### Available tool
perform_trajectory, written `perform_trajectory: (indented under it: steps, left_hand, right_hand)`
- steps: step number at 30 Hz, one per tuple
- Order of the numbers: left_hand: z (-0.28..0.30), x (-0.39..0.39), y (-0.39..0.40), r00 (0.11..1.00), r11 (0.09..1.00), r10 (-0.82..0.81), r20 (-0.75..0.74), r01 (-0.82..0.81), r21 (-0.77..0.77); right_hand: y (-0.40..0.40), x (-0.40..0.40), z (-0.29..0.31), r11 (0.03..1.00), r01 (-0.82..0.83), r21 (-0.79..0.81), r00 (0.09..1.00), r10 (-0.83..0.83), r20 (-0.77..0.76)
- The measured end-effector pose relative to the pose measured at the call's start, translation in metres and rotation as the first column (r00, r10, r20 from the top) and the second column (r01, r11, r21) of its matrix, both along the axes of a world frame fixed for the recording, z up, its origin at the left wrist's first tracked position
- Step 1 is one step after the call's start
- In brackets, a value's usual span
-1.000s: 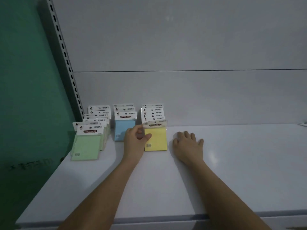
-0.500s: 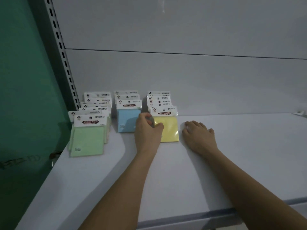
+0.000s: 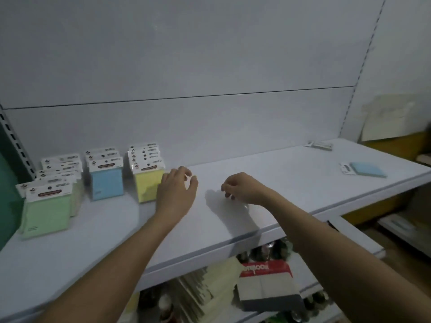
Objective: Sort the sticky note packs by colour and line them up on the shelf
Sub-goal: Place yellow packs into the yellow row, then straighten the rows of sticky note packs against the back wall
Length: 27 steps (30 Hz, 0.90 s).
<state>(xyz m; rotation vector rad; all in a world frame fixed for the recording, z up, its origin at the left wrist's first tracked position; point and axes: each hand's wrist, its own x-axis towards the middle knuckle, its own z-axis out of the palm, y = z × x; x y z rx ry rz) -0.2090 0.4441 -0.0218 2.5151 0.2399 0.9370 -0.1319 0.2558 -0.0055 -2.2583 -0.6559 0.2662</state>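
Left hand [image 3: 177,192] loosely open beside yellow packs [image 3: 149,186]; holds nothing.

Two empty hands [image 3: 177,192] [image 3: 242,188] above shelf [image 3: 268,173], beside yellow packs [image 3: 149,183].

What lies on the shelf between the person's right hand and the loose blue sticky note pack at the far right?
Nothing: in the head view, only bare white shelf stretches from the right hand to the loose blue pack.
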Motion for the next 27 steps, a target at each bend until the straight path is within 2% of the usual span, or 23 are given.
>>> perform_trajectory:
  steps: [3,7,12,17,24,27]
  left_hand:
    - [0.002,0.027,-0.089,0.942,0.996,-0.08,-0.327,0.062,-0.067]
    - [0.01,0.064,-0.206,0.842,0.97,-0.234,-0.485,0.233,-0.063]
    - [0.018,0.098,-0.31,0.783,0.93,-0.363,-0.506,0.335,-0.148]
    - [0.023,0.13,-0.364,0.726,0.886,-0.463,-0.508,0.388,-0.254]
    - [0.013,0.188,-0.407,0.732,0.878,-0.479,-0.485,0.411,-0.247]
    - [0.005,0.223,-0.418,0.759,0.902,-0.432,-0.486,0.379,-0.21]
  right_hand:
    - [-0.082,0.015,0.009,0.994,0.067,-0.081,0.996,-0.062,0.057]
    - [-0.198,0.035,0.017,0.979,0.185,-0.083,0.979,-0.177,0.098]
    - [-0.319,0.056,0.011,0.947,0.303,-0.104,0.951,-0.295,0.093]
    - [-0.395,0.077,-0.003,0.92,0.387,-0.068,0.921,-0.381,0.086]
    - [-0.429,0.12,-0.02,0.815,0.58,-0.003,0.809,-0.576,0.121]
    - [-0.427,0.155,-0.016,0.801,0.598,0.036,0.791,-0.596,0.141]
